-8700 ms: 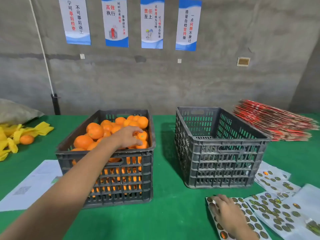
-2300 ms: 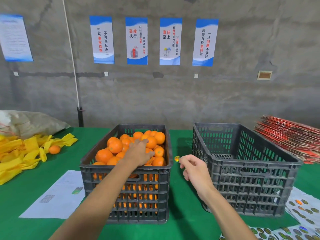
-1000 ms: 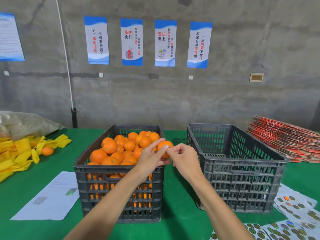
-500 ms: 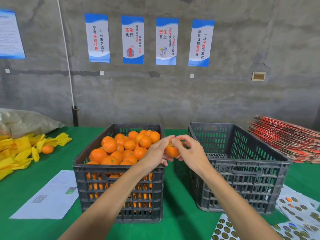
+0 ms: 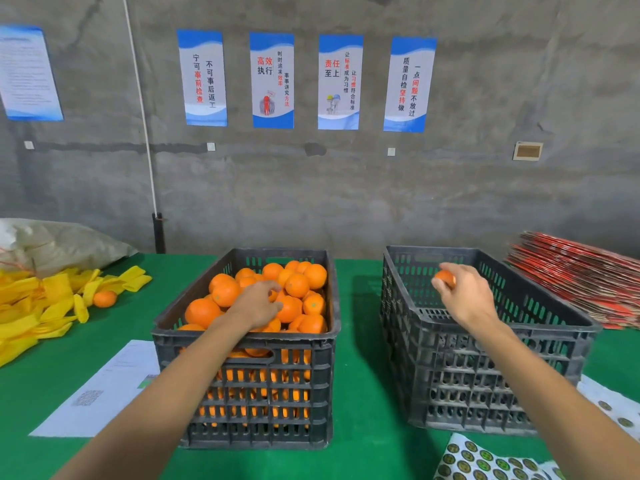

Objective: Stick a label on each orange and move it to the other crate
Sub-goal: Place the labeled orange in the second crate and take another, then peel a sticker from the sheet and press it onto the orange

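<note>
Orange fruit fills the left crate (image 5: 242,355); our left hand (image 5: 254,304) lies on top of that pile of oranges (image 5: 298,285), palm down, fingers bent over the fruit beneath them. Whether those fingers actually grip one we cannot tell, since the hand hides what is under it. Our right hand (image 5: 464,296) is raised over the right crate (image 5: 485,375), fingers curled round a single orange (image 5: 445,278), which peeks out at the fingertips on the hand's left side. That orange sits above the crate's open top, inside its rim line, nearer the far wall than the near one. We see no label on the part of the fruit that shows; most of it is covered by the fingers. The two dark plastic crates stand side by side on the green table (image 5: 360,341), apart, with a strip of cloth between them. Near our right forearm, at the bottom edge, lies a sticker sheet (image 5: 485,460) with round labels. Well left of our left hand: a loose orange (image 5: 104,298) among yellow wrappers (image 5: 38,306), and a printed paper (image 5: 104,393) just beside the full crate. Well right of the right hand sits a stack of red cartons (image 5: 581,275). Posters (image 5: 304,81) hang on the grey wall behind.
</note>
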`<state>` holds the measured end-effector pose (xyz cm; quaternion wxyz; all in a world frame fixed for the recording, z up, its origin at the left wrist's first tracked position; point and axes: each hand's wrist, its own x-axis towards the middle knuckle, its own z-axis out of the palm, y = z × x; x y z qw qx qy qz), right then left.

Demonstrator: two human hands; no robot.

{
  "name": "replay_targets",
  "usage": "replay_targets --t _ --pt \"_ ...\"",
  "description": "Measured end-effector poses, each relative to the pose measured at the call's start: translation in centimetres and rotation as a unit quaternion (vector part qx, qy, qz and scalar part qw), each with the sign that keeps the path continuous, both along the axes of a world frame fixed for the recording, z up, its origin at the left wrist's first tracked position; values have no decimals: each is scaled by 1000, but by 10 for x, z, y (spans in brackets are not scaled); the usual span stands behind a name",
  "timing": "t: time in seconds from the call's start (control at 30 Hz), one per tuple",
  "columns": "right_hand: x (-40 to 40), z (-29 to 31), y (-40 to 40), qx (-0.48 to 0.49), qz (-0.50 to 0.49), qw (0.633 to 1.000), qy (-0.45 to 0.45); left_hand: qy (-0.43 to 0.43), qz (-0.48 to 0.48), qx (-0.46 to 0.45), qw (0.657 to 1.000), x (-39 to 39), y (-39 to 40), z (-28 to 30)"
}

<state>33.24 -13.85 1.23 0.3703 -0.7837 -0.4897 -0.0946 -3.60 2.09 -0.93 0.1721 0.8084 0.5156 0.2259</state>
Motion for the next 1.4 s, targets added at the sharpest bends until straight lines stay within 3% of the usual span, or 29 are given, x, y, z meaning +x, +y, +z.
replay_targets --t 0.13,0.3,0.43,0.73,0.83,0.9,1.03,1.13,1.23,1.3,1.4 --pt "26 -17 1 -66 -30 997 16 78 -18 -57 995 -1 21 -12" --pt "32 -23 8 -88 -46 992 79 143 -9 -66 987 19 39 -18" --pt "30 -24 7 -97 -63 992 52 183 16 -67 981 33 47 -20" --pt "24 -54 -22 117 -10 992 -39 171 43 -16 984 50 47 -19" --pt "23 -63 -40 199 -33 974 -100 164 53 53 984 52 41 -16" --pt "22 -73 -55 210 -30 970 -120 110 64 106 986 53 37 -11" --pt "18 -118 -80 107 31 988 -105 -65 67 111 989 58 20 0" --pt "21 -152 -88 -103 46 992 -50 -160 44 56 984 65 6 3" --pt "20 -187 -90 -326 54 943 36 -209 30 39 977 66 -5 6" --pt "16 -203 -92 -371 41 924 80 -245 30 39 968 64 -10 8" --pt "7 -205 -89 -387 47 918 75 -262 30 59 963 63 -18 5"
